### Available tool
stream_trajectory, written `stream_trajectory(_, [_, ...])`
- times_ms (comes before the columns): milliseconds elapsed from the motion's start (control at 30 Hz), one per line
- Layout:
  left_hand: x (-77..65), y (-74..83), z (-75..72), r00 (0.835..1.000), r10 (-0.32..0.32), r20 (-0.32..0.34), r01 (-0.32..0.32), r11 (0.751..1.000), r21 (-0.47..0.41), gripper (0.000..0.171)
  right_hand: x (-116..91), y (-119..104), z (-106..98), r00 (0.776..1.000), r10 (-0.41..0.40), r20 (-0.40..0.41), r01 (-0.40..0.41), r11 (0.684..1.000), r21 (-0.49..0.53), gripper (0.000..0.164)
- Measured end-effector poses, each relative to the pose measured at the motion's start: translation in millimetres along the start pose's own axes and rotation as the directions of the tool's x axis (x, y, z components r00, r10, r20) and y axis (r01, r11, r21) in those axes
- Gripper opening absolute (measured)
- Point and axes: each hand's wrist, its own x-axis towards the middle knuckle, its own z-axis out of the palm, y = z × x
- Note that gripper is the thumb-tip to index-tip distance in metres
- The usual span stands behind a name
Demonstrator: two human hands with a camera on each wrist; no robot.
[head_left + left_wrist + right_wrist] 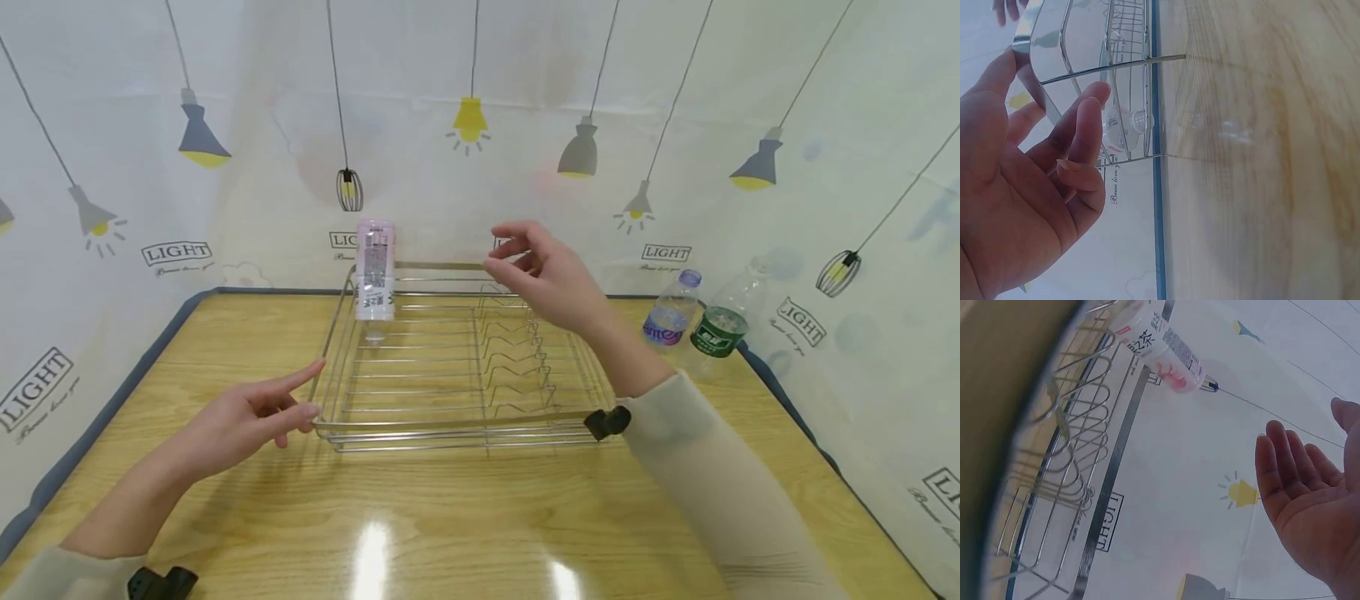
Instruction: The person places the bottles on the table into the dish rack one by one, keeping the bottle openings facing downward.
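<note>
My left hand [240, 421] is at the front left corner of a wire dish rack [420, 423], its fingertips at the metal rim. The index finger stretches along the rack's side and the lower fingers bend loosely. In the left wrist view, the left hand [1035, 169] has its palm beside the corner wires. My right hand [555, 271] hovers over the rack's back right part with nothing in it, fingers slightly bent. A plastic bottle with a pink and white label [375, 271] stands upside down in the rack's back left, its neck among the wires.
Two bottles stand at the table's back right, one with a purple label [667, 323] and one with a green label [718, 333]. A wooden table [450, 517] carries the rack. Behind it hangs a white cloth [420, 108] printed with lamps.
</note>
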Motion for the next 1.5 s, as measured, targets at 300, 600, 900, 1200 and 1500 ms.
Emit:
stream_trajectory(300, [-0.3,-3.1,-0.3,1.0,0.002,-0.004,-0.002,1.0,-0.015,0.067,-32,22,-33,0.997,0.07,-0.027,-0.072,0.99,-0.117,0.049])
stream_trajectory(600, [0.4,-2.3,0.8,1.0,0.008,0.001,-0.008,1.0,-0.03,0.067,-74,54,-62,0.991,0.081,-0.111,-0.099,0.981,-0.166,0.047])
stream_trajectory(900, [0.0,-1.8,-0.7,1.0,0.004,0.018,-0.003,0.999,-0.05,0.068,-108,79,-106,0.928,0.026,-0.371,-0.09,0.984,-0.157,0.042])
stream_trajectory(1200, [-0.8,-0.4,-0.7,1.0,0.004,0.021,-0.002,0.998,-0.057,0.067,-139,106,-158,0.737,0.2,-0.646,-0.274,0.962,-0.015,0.035])
stream_trajectory(1500, [-1.7,1.1,-1.2,1.0,-0.002,0.018,0.003,0.999,-0.053,0.068,-149,131,-182,0.577,0.363,-0.731,-0.238,0.931,0.275,0.044])
